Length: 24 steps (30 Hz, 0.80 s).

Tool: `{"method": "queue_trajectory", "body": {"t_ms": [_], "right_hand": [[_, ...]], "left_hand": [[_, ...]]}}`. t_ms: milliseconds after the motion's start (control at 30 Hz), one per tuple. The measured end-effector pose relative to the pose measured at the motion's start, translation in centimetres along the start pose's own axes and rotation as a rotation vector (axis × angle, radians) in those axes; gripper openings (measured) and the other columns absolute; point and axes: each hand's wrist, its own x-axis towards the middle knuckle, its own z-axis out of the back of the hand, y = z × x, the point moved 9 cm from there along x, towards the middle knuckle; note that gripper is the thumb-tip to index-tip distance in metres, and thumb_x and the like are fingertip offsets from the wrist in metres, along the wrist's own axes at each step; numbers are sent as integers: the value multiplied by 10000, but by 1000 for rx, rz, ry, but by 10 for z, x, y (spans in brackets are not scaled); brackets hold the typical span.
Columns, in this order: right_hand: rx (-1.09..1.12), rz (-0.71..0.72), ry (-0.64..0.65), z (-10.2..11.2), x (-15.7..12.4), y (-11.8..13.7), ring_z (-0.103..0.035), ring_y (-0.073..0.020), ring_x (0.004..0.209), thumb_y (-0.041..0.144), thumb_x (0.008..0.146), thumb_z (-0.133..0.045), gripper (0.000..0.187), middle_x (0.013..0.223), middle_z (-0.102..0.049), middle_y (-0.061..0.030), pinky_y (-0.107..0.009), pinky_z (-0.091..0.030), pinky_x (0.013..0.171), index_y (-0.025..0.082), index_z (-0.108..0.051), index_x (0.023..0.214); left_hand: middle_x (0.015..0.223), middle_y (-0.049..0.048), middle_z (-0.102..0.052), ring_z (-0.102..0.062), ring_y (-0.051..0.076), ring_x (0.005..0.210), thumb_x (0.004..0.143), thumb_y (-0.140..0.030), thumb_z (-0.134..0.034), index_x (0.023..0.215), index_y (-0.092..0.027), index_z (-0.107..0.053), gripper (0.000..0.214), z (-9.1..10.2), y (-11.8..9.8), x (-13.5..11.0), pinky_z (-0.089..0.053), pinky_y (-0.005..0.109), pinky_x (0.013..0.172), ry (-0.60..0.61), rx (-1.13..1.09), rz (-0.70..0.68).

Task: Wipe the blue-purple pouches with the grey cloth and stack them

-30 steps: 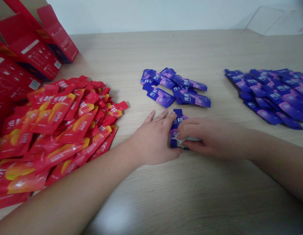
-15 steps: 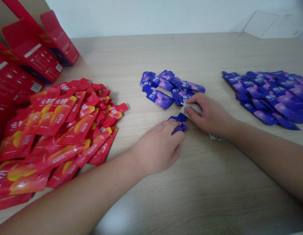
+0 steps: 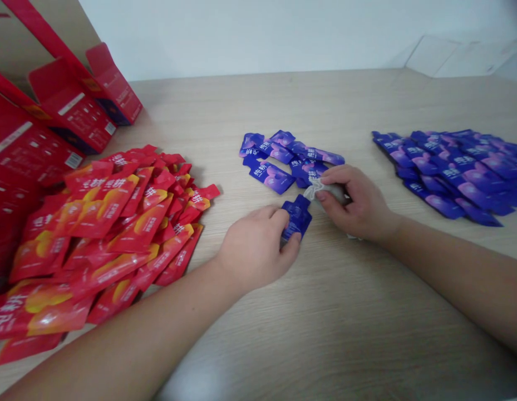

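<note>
My left hand (image 3: 262, 245) pinches a dark blue sachet (image 3: 298, 216) between thumb and fingers, its narrow neck pointing away from me and its printed back turned up. Just right of it, my right hand (image 3: 356, 200) is closed around a crumpled whitish cloth (image 3: 314, 190), mostly hidden by the fingers. The cloth's loose end comes close to the sachet's neck; whether they touch I cannot tell. Beyond both hands lies a small group of blue-purple sachets (image 3: 271, 175), faces up and partly overlapping.
At left, a big heap of red sachets (image 3: 128, 223) covers the pale wooden table (image 3: 325, 312). Red cartons (image 3: 80, 106) with raised flaps stand behind it. A layered pile of blue-purple sachets (image 3: 462, 167) is at right. A white panel (image 3: 446, 55) leans at the back right.
My left hand has picked up the sachet and turned it so its back shows. The right hand's cloth has shifted, with more of its end showing. The view has tilted slightly.
</note>
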Motion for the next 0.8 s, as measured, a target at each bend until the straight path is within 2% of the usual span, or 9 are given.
{"method": "queue_trajectory", "body": {"t_ms": [133, 233, 300, 367, 467, 533, 600, 700, 800], "right_hand": [[0, -33, 42, -4, 1, -3, -738, -288, 1007, 223, 974, -724, 261, 1097, -736, -70, -465, -618, 871, 285, -617, 1203], [3, -59, 72, -7, 1, -5, -742, -284, 998, 244, 988, -714, 221, 1086, -744, -64, -456, -614, 864, 285, -623, 1186], [12, -65, 87, -8, 1, -7, -742, -285, 1008, 252, 994, -712, 217, 1096, -748, -65, -457, -611, 877, 285, -625, 1190], [30, -72, 99, -8, 1, -7, -741, -290, 1020, 264, 995, -710, 209, 1104, -752, -67, -466, -608, 893, 285, -631, 1188], [52, -133, 118, -5, 3, -2, -739, -300, 1015, 280, 1000, -697, 169, 1095, -757, -71, -474, -605, 893, 283, -648, 1162], [87, -174, 182, -5, 5, 9, -737, -290, 992, 285, 1005, -691, 155, 1094, -762, -68, -454, -605, 872, 278, -657, 1156], [165, -171, 305, -11, 5, 30, -732, -268, 974, 281, 1004, -695, 167, 1101, -765, -62, -422, -603, 860, 268, -662, 1167], [266, -117, 575, -32, -4, 63, -719, -245, 960, 231, 1008, -671, 109, 1064, -761, -62, -399, -594, 873, 236, -682, 1116], [234, -110, 764, -52, -16, 72, -705, -256, 976, 172, 1011, -635, 81, 1045, -751, -82, -424, -584, 908, 205, -709, 1021]], "left_hand": [[1494, 165, -660, -738, 355, 1220, 1027, -511, -631, 1386, -167, -599, 498, -1, -7, -2, -617, 509, 1005, 57, -99, -114], [1383, 139, -742, -763, 370, 1168, 975, -640, -695, 1454, -187, -593, 667, -8, -4, -2, -612, 530, 1004, 151, -139, -119], [1371, 160, -746, -735, 394, 1222, 908, -707, -755, 1575, -157, -493, 904, -5, 2, -1, -572, 561, 1068, 94, -148, -80], [1510, 223, -657, -621, 434, 1408, 836, -764, -802, 1649, -105, -389, 1124, -5, 3, 1, -468, 601, 1196, 55, -135, -88], [1719, 291, -412, -338, 462, 1641, 769, -846, -803, 1694, -73, -298, 1308, -18, -2, 0, -238, 657, 1333, 161, -88, -165], [1774, 293, -294, -207, 440, 1691, 805, -843, -768, 1723, -75, -221, 1316, -25, -3, -2, -137, 672, 1357, 209, -62, -173], [1794, 273, -251, -167, 425, 1701, 863, -798, -734, 1731, -89, -199, 1242, -28, -2, -2, -116, 680, 1359, 212, -39, -143], [1791, 265, -269, -213, 423, 1692, 894, -649, -743, 1711, -74, -244, 1117, -28, 0, -4, -173, 662, 1358, 159, -12, -82], [1724, 278, -414, -371, 399, 1640, 880, -485, -756, 1676, -42, -307, 1016, -19, -2, -6, -310, 581, 1334, 61, -14, -37]]}}
